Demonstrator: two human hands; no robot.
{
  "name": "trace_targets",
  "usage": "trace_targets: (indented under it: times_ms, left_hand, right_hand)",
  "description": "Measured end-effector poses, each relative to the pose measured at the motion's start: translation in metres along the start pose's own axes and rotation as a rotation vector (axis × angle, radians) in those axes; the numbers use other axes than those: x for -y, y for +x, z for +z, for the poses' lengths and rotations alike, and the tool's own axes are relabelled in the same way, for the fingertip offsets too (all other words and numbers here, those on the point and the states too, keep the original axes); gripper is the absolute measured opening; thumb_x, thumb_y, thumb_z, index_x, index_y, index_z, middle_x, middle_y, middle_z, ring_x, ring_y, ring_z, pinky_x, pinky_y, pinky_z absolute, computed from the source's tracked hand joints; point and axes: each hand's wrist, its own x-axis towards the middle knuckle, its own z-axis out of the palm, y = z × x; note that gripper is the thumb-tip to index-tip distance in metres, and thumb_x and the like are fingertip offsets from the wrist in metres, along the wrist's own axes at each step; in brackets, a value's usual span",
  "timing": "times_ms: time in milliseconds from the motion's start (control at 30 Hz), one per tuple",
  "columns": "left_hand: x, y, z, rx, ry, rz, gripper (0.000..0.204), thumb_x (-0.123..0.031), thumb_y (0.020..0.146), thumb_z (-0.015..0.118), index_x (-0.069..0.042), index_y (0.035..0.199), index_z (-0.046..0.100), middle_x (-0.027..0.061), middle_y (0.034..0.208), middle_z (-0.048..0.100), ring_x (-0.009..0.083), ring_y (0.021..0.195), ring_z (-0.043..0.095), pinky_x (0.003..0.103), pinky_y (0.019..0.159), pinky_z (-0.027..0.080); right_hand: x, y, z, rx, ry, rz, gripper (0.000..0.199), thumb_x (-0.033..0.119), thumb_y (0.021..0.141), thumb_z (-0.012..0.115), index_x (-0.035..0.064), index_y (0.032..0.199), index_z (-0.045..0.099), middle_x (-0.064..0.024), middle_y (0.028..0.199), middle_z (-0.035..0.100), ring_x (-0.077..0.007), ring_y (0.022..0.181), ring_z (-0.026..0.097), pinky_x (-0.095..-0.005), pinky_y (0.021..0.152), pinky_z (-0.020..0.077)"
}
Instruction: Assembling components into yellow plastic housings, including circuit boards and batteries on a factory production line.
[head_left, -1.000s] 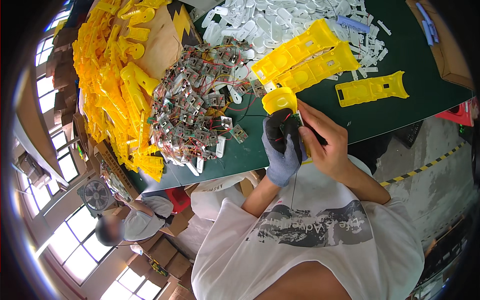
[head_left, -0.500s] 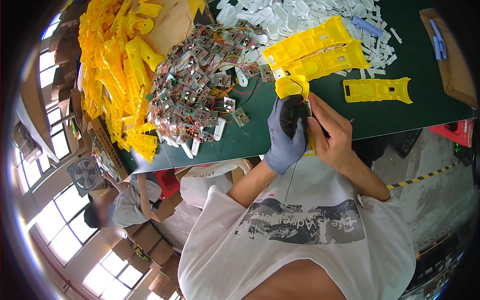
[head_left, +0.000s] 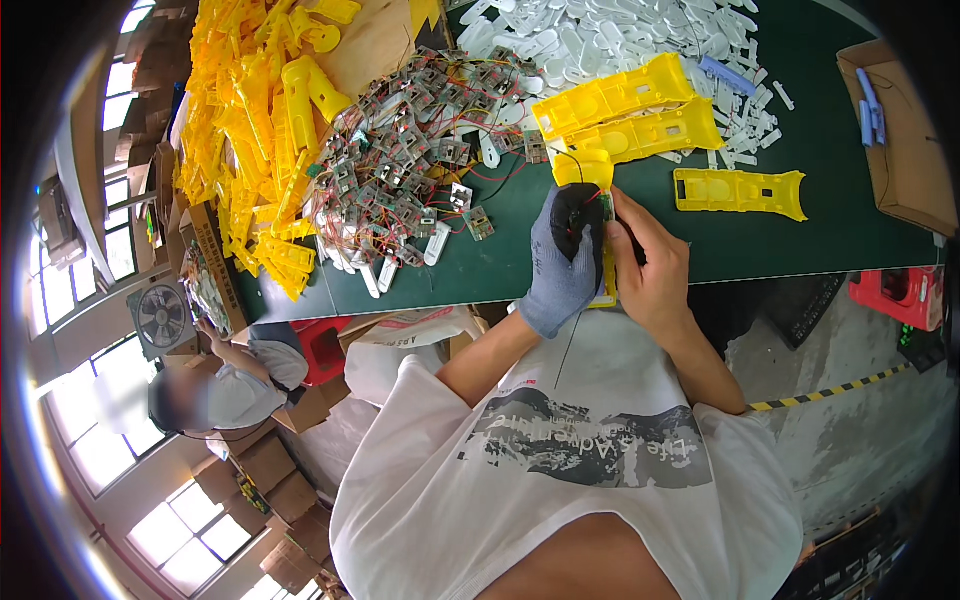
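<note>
A yellow plastic housing (head_left: 584,170) is held upright over the table's near edge. My left hand (head_left: 566,258), in a grey glove with black fingertips, wraps round it. My bare right hand (head_left: 650,262) grips its right side, fingertips pressed near a narrow strip along the housing. A thin dark wire rises from its top, and a short red wire shows by the left thumb. What lies inside the housing is mostly hidden by my fingers. Beyond my hands lie two yellow half shells (head_left: 640,112), and another yellow half shell (head_left: 740,192) rests to the right.
Small circuit boards with red wires (head_left: 390,165) are heaped left of my hands. Farther left is a pile of yellow housings (head_left: 245,130). White plastic parts (head_left: 600,35) spread across the back. A cardboard tray (head_left: 905,180) holds blue pieces at right. Another person (head_left: 235,385) sits at far left.
Both hands stay closed on the yellow housing with little change of grip. The whole view has shifted slightly, and the right fingers sit a little differently along the housing's side.
</note>
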Motion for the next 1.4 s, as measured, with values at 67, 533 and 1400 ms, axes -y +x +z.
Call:
trace_targets:
  times_ms: [67, 533, 1400]
  left_hand:
    - [0.001, -0.001, 0.001, -0.006, -0.001, 0.003, 0.025, 0.007, 0.088, 0.047, 0.004, 0.111, 0.054, 0.0138, 0.096, 0.058, 0.017, 0.089, 0.056, 0.028, 0.08, 0.046]
    - [0.003, -0.001, -0.001, 0.001, -0.014, -0.013, 0.017, 0.001, 0.085, 0.057, 0.001, 0.102, 0.058, 0.0162, 0.088, 0.058, 0.0269, 0.076, 0.058, 0.033, 0.069, 0.047]
    - [-0.085, 0.379, 0.131, -0.006, 0.252, -0.154, 0.085, -0.029, 0.082, 0.067, -0.016, 0.15, 0.019, 0.0236, 0.117, 0.059, 0.0362, 0.11, 0.06, 0.043, 0.09, 0.05]
  right_hand:
    - [-0.001, 0.0, 0.0, -0.014, 0.042, 0.038, 0.031, 0.003, 0.09, 0.059, -0.0055, 0.119, 0.059, -0.0214, 0.114, 0.065, -0.0341, 0.099, 0.067, -0.0354, 0.084, 0.0534]
    - [-0.004, -0.001, -0.001, 0.001, -0.001, -0.006, 0.031, 0.002, 0.089, 0.06, -0.0075, 0.119, 0.06, -0.0241, 0.113, 0.065, -0.0347, 0.099, 0.068, -0.0346, 0.084, 0.0529]
    - [-0.108, -0.134, -0.112, -0.428, -0.801, 0.301, 0.039, 0.013, 0.081, 0.066, 0.0028, 0.118, 0.058, -0.0222, 0.119, 0.053, -0.0409, 0.11, 0.05, -0.0468, 0.094, 0.0393]
